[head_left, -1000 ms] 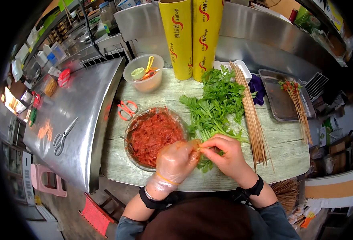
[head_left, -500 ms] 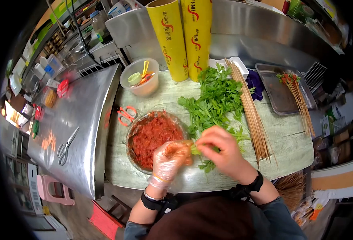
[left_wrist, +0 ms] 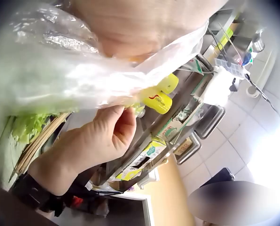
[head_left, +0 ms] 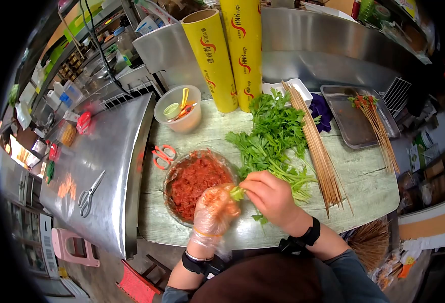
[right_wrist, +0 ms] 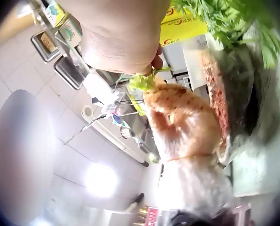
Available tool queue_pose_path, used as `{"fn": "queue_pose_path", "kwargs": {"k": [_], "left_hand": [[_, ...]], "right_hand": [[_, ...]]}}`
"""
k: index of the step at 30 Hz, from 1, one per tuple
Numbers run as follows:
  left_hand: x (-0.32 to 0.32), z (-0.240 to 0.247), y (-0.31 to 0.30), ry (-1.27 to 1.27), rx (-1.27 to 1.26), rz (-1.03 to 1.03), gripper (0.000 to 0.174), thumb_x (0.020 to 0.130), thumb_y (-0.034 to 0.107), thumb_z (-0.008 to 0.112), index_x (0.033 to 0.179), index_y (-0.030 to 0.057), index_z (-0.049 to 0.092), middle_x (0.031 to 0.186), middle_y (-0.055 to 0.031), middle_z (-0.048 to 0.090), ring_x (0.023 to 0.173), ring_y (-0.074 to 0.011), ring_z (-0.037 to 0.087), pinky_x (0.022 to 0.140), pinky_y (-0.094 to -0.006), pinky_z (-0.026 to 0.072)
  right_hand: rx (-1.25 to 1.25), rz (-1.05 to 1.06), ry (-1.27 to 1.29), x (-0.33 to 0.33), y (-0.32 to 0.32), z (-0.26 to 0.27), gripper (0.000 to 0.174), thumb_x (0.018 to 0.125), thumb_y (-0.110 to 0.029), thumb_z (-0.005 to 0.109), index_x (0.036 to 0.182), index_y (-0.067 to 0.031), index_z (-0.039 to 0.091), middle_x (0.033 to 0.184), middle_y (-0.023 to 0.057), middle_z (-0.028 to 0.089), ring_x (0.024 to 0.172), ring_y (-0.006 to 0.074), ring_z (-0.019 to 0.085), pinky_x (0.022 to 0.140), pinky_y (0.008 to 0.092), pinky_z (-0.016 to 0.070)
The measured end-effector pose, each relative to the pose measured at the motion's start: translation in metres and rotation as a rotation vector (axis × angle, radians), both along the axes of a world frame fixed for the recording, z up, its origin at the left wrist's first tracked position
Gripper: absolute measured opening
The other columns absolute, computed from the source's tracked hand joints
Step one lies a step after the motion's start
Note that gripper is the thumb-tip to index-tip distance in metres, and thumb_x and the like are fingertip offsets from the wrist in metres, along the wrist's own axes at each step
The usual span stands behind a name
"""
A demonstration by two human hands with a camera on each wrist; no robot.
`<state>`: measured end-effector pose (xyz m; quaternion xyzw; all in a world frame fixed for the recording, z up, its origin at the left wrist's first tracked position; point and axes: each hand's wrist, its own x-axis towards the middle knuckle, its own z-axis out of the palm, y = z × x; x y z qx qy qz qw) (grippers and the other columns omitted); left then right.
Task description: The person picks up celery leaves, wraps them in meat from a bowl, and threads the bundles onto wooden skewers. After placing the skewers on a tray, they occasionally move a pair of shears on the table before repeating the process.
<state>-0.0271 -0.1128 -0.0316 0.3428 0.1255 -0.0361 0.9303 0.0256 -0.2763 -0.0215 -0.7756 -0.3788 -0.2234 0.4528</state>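
Note:
My left hand [head_left: 213, 208] wears a clear plastic glove smeared with red, a yellow band round its wrist. Its curled fingers hold a small light-green celery sprig [head_left: 237, 193] just right of the bowl. On the sprig's other side, my bare right hand [head_left: 273, 198] pinches it between thumb and fingers. In the right wrist view the sprig [right_wrist: 143, 83] sits between the bare fingertips and the stained glove [right_wrist: 182, 117]. Red, wet minced meat [head_left: 197, 177] fills a film-lined bowl [head_left: 168, 197] beside the left hand. A heap of leafy celery [head_left: 275, 123] lies beyond the right hand.
Bare wooden skewers [head_left: 319, 156] lie right of the celery. Farther right, skewers with red-and-green ends [head_left: 368, 108] rest across a metal tray [head_left: 341, 118]. Orange-handled scissors [head_left: 165, 156], a plastic tub [head_left: 182, 123] and tall yellow film rolls [head_left: 212, 60] stand around the bowl's far side.
The right hand came slightly away from the glove, then back in to the sprig. The left hand turned, and more green now shows between the hands. The head view shifted a little.

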Motion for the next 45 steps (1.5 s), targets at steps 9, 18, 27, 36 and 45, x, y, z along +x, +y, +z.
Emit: {"fn": "queue_pose_path", "kwargs": {"k": [9,18,27,36,45], "left_hand": [[0.002,-0.011,0.008,-0.089,0.148,0.087,0.025,0.086,0.007,0.063,0.109,-0.0008,0.058,0.094,-0.0105,0.063,0.073,-0.0174,0.06,0.057,-0.0282,0.0508],[-0.001,-0.015,0.004,-0.11,-0.024,-0.026,0.024,0.086,0.004,0.062,0.109,-0.0026,0.058,0.093,-0.0109,0.065,0.074,-0.0189,0.063,0.059,-0.0291,0.0534],[-0.003,-0.018,0.005,-0.321,0.739,0.184,0.019,0.08,-0.006,0.066,0.098,-0.0027,0.06,0.098,-0.0137,0.065,0.084,-0.0195,0.064,0.07,-0.0318,0.0552],[-0.013,-0.02,0.009,-0.502,1.274,0.12,0.018,0.076,0.0,0.071,0.092,0.0008,0.066,0.093,-0.0116,0.069,0.08,-0.0201,0.065,0.072,-0.0304,0.0508],[-0.035,-0.016,0.09,-0.375,1.304,0.235,0.033,0.079,-0.007,0.065,0.111,0.0005,0.064,0.118,-0.0147,0.062,0.097,-0.0163,0.062,0.08,-0.0265,0.0518]], "right_hand": [[0.013,-0.076,0.02,-0.01,0.002,0.006,0.024,0.076,0.0,0.068,0.099,-0.0016,0.062,0.096,0.0111,0.06,0.075,0.0266,0.062,0.063,0.0301,0.0512],[0.363,0.078,0.587,-0.006,0.015,-0.011,0.017,0.081,0.005,0.063,0.097,0.0018,0.062,0.095,0.0101,0.064,0.08,0.0164,0.064,0.071,0.0282,0.0528],[0.505,0.417,1.201,-0.004,0.001,-0.01,0.019,0.085,0.002,0.061,0.104,0.0039,0.059,0.095,0.008,0.065,0.087,0.0144,0.065,0.078,0.0247,0.0524],[0.557,0.298,1.149,-0.011,0.001,-0.024,0.01,0.081,0.004,0.065,0.091,0.0033,0.063,0.094,0.0073,0.063,0.083,0.012,0.063,0.076,0.0226,0.0513],[0.528,0.32,1.166,-0.014,-0.019,-0.043,0.011,0.079,0.011,0.063,0.087,0.0042,0.061,0.094,0.0093,0.06,0.084,0.0151,0.063,0.077,0.0258,0.0529]]}}
